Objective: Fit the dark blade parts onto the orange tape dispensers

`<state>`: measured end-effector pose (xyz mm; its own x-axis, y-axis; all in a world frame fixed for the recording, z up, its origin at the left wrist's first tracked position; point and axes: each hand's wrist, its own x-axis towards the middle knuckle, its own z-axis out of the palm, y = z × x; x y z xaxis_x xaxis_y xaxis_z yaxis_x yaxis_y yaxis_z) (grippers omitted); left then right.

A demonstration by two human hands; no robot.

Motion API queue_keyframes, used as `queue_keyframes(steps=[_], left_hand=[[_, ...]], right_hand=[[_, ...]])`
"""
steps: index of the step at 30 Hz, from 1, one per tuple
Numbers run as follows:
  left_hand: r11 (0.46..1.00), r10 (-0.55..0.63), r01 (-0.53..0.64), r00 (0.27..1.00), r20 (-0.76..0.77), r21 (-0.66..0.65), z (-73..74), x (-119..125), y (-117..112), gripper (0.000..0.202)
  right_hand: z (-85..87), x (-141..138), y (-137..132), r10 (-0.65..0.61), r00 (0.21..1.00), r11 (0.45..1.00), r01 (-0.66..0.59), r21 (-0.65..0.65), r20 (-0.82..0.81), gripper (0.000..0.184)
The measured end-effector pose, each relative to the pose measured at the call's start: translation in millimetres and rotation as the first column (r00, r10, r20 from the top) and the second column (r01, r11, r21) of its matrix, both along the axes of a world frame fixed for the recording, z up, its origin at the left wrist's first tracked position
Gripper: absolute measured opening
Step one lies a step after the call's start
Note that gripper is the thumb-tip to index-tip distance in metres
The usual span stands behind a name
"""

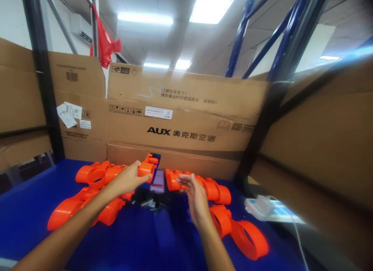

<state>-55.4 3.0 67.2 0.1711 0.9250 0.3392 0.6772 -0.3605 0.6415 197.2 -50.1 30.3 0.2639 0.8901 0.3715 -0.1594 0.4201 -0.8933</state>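
My left hand [131, 180] is closed round an orange plastic ring-shaped part [146, 170] at the back of the blue work surface [140, 243]. My right hand [196, 197] reaches in with its fingers stretched out, in front of the back right row of orange parts [212, 190]; whether its fingertips touch one of them I cannot tell. Between the hands lie a phone-like screen [157, 181] and a jumble of small dark pieces [154, 201], too blurred to name. A dark blue object [155, 168] stands just behind the held part.
More orange parts [65, 212] lie on the left, and a large orange ring [250, 240] at the front right. A power strip [271, 208] with a plug and white cable sits at the right edge. Cardboard walls [175, 119] and dark metal posts [48, 88] enclose the surface.
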Motion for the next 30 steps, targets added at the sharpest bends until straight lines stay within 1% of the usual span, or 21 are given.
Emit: queue_keyframes(steps=[1, 3, 6, 9, 11, 15, 19, 22, 26, 28, 30], left_hand=[[1.000, 0.010, -0.011, 0.992, -0.128, -0.012, 2.1, -3, 7, 0.041], [1.000, 0.013, -0.019, 0.957, -0.291, -0.017, 2.4, -2, 18, 0.042], [0.999, 0.038, -0.043, 0.918, -0.394, -0.005, -3.7, 8, 30, 0.044], [0.997, 0.068, -0.070, 0.896, -0.440, 0.013, -11.1, 18, 38, 0.050], [0.998, 0.065, -0.067, 0.893, -0.446, 0.010, -15.3, 21, 42, 0.053], [0.999, 0.046, -0.050, 0.896, -0.442, 0.003, -23.3, 23, 48, 0.056], [0.999, 0.045, -0.047, 0.894, -0.446, 0.006, -28.9, 22, 51, 0.067], [0.999, 0.046, -0.039, 0.878, -0.477, 0.024, -25.2, 17, 54, 0.068], [0.998, 0.028, 0.006, 0.859, -0.512, 0.064, -9.2, -3, 58, 0.053], [0.993, -0.025, 0.083, 0.842, -0.540, 0.083, -2.8, -18, 62, 0.051], [0.973, -0.139, 0.223, 0.777, -0.614, 0.062, -2.6, -32, 66, 0.057]], right_hand=[[0.2, -1, 0, 0.003, 1.000, 1.000, -0.003, 0.000, 0.005, 0.049], [0.2, -2, -1, 0.004, 1.000, 1.000, -0.003, -0.004, 0.014, 0.047], [-0.1, -2, -1, -0.006, 1.000, 1.000, 0.006, -0.001, 0.017, 0.046], [-0.5, -1, -1, -0.015, 1.000, 1.000, 0.015, 0.005, 0.020, 0.046], [-0.8, -1, -1, -0.020, 1.000, 1.000, 0.020, -0.003, 0.016, 0.045], [-1.4, -2, 0, -0.024, 1.000, 1.000, 0.024, -0.019, 0.004, 0.042], [-0.6, -3, 0, -0.018, 0.999, 1.000, 0.017, -0.023, -0.032, 0.040], [0.8, -3, -2, -0.031, 0.998, 0.999, 0.030, -0.020, -0.057, 0.040], [1.7, -2, -3, -0.038, 0.997, 0.999, 0.038, -0.013, -0.072, 0.040], [1.1, -1, -2, -0.039, 0.996, 0.999, 0.038, -0.011, -0.074, 0.039], [0.1, -1, -1, -0.042, 0.997, 0.999, 0.042, -0.010, -0.070, 0.037]])
